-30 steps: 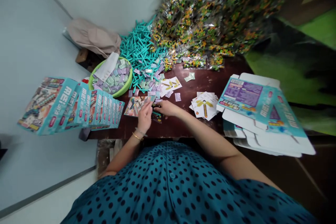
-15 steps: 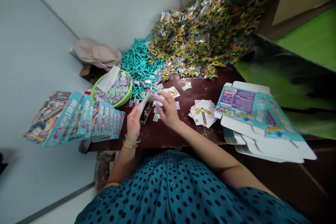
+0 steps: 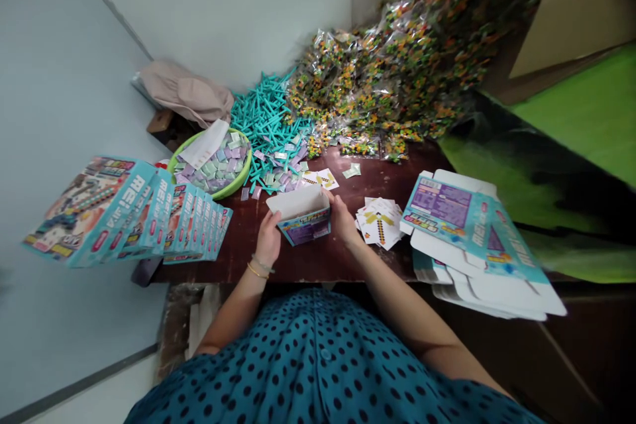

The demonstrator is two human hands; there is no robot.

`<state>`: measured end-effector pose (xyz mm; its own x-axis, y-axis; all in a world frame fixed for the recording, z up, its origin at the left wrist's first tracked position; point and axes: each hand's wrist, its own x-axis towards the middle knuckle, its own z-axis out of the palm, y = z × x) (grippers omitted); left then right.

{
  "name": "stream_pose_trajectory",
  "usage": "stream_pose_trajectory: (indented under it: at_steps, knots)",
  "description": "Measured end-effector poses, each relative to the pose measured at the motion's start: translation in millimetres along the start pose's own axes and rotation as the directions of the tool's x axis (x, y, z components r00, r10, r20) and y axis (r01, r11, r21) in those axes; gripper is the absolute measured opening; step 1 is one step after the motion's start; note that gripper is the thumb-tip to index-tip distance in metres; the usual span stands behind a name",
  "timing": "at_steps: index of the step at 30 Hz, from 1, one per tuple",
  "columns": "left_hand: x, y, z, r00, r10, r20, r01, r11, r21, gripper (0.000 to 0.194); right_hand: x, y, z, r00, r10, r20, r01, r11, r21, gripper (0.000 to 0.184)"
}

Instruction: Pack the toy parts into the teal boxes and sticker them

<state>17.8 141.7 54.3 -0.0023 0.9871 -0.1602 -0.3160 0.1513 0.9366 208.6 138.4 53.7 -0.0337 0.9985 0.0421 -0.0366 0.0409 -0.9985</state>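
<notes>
Between my two hands is a small teal and purple cardboard box (image 3: 307, 228), its white end flap (image 3: 295, 202) standing up. My left hand (image 3: 269, 238) grips the box at its left edge, fingers at the flap. At the opposite edge, my right hand (image 3: 342, 217) is closed around the side and top corner. What the box contains is hidden from view. Printed cards (image 3: 380, 222) with a yellow pickaxe picture lie in a loose pile to the right of my right hand. More such cards (image 3: 320, 179) lie just behind the box.
Filled boxes (image 3: 99, 209) stand in a row at left. Flattened boxes (image 3: 477, 232) are stacked at right, overhanging the table (image 3: 238, 265). A green basket (image 3: 247, 172) holds small sachets. Teal sticks (image 3: 268, 109) and bagged colourful pieces (image 3: 368, 86) are heaped at the back.
The box has turned so its printed purple side faces me, with the flap raised. My right hand has come down from above the opening to the box's right side.
</notes>
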Motion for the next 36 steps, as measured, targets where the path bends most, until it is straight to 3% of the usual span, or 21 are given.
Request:
stream_pose_trajectory:
  at_steps: [2,4,8,11,13,16,18,20,22,23,29,33,36]
  knots:
    - [6.6,6.2,-3.8,0.998,-0.054,0.041,0.054,0.998,0.013,0.048,2.5,-8.9,-16.3,0.993,0.067,0.099,-0.081,0.986,0.144,0.058]
    - [12.6,12.7,-5.3,0.996,-0.077,0.042,0.075,0.996,0.056,0.041,6.4,-21.2,-30.8,0.988,0.098,0.117,-0.119,0.976,0.183,0.054]
    - [13.1,11.6,0.7,0.996,-0.076,0.039,0.070,0.989,0.134,0.034,12.3,-41.8,-40.3,0.980,0.070,0.186,-0.068,0.998,-0.019,0.053]
    - [4.4,8.1,7.0,0.997,-0.048,0.067,0.038,0.989,0.141,0.032,9.6,-47.2,-36.4,0.948,-0.033,0.318,0.105,0.972,-0.212,0.041]
    - [-0.9,9.7,8.6,0.987,-0.044,0.157,0.019,0.987,0.159,0.030,5.1,-47.8,-38.6,0.892,-0.151,0.426,0.323,0.873,-0.366,0.039]
    - [-4.7,14.6,6.7,0.942,-0.023,0.334,-0.038,0.984,0.176,0.029,0.8,-46.2,-52.4,0.758,-0.267,0.595,0.629,0.538,-0.561,0.051]
    - [-4.9,15.8,3.9,0.925,0.018,0.380,-0.093,0.979,0.180,0.031,0.7,-43.9,-61.2,0.685,-0.316,0.657,0.728,0.339,-0.596,0.061]
    - [-4.2,14.6,0.7,0.921,0.053,0.386,-0.136,0.972,0.191,0.032,0.3,-41.7,-63.7,0.615,-0.350,0.706,0.788,0.252,-0.561,0.063]
    - [-3.3,12.6,-2.2,0.916,0.061,0.397,-0.151,0.969,0.198,0.032,-2.3,-41.4,-59.3,0.582,-0.345,0.736,0.813,0.260,-0.521,0.055]
    - [-3.0,11.7,-3.4,0.913,0.058,0.404,-0.148,0.970,0.195,0.031,-4.2,-42.4,-55.3,0.595,-0.332,0.732,0.803,0.288,-0.522,0.051]
    - [-1.3,15.3,-7.6,0.896,0.007,0.444,-0.121,0.966,0.229,0.033,-13.2,-50.6,-33.2,0.792,-0.230,0.565,0.592,0.519,-0.617,0.041]
    - [0.3,21.0,-9.0,0.863,-0.003,0.504,-0.150,0.953,0.262,0.037,-16.2,-48.0,-28.1,0.848,-0.270,0.456,0.518,0.608,-0.602,0.036]
    - [-2.0,21.6,-10.9,0.850,0.004,0.527,-0.166,0.951,0.260,0.042,-16.6,-46.2,-28.6,0.855,-0.274,0.440,0.507,0.615,-0.603,0.036]
